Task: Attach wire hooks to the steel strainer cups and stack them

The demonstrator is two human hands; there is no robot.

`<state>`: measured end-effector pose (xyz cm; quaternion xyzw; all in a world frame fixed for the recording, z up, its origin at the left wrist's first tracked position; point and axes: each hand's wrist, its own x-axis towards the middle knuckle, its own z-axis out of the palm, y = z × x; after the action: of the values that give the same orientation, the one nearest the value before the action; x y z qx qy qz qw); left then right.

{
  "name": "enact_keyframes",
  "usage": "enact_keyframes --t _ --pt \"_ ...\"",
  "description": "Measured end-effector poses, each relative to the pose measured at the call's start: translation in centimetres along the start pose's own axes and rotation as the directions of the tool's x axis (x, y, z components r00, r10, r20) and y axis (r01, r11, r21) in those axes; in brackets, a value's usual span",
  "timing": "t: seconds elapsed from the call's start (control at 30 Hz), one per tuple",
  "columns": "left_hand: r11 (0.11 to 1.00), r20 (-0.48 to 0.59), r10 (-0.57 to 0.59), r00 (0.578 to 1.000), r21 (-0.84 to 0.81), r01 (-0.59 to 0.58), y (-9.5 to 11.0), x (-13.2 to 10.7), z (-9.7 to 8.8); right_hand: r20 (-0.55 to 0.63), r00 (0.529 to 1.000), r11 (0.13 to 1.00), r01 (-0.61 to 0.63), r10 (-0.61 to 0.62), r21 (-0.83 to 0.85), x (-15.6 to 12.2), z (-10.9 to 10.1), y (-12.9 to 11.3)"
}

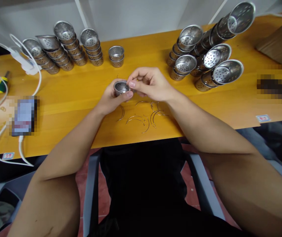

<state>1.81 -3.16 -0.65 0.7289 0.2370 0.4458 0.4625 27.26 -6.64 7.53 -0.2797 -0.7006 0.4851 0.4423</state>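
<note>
A small, round, silver metal cup with a perforated wall is held above the wooden, yellow-brown table, near its front middle, its mouth facing up and tilted toward the wearer. The left hand is wrapped around it, thumb across the near side. The right hand has its thumb and index finger drawn close together at the cup's right rim; whether they grip the rim, a thin wire or nothing cannot be told. Work on this cup looks under way rather than finished. Below the hands lie several loose, thin, curved metal wires, some overlapping, apparently unused. At the back left stand four nested stacks of perforated silver cups, with a short stack of two silver cups just to their right; a further group of leaning stacks of silver cups occupies the right. Which stacks are done and which are left cannot be told, since no fitted wire is discernible on them at this scale.
</note>
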Motion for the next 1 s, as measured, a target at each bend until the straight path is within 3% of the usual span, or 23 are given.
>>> enact_keyframes --t 0.17,0.37,0.83,1.0 --pt "0.997 -0.006 0.066 0.998 0.042 -0.066 0.3 0.0 0.6 -0.071 0.997 1.0 -0.03 0.03 0.002 0.3 0.5 0.0" --pt "1.0 0.007 0.012 1.0 0.017 -0.012 0.2 -0.1 0.6 -0.118 0.992 0.999 -0.046 0.045 -0.004 0.2 1.3 0.1" --pt "1.0 -0.024 0.011 1.0 -0.003 -0.011 1.2 -0.4 0.9 0.045 0.998 0.999 0.037 -0.038 0.02 0.1 0.7 0.0" --pt "0.993 -0.019 0.077 0.997 0.089 -0.075 0.0 -0.3 0.3 0.029 0.999 0.999 0.018 -0.019 0.03 0.0 0.5 0.9"
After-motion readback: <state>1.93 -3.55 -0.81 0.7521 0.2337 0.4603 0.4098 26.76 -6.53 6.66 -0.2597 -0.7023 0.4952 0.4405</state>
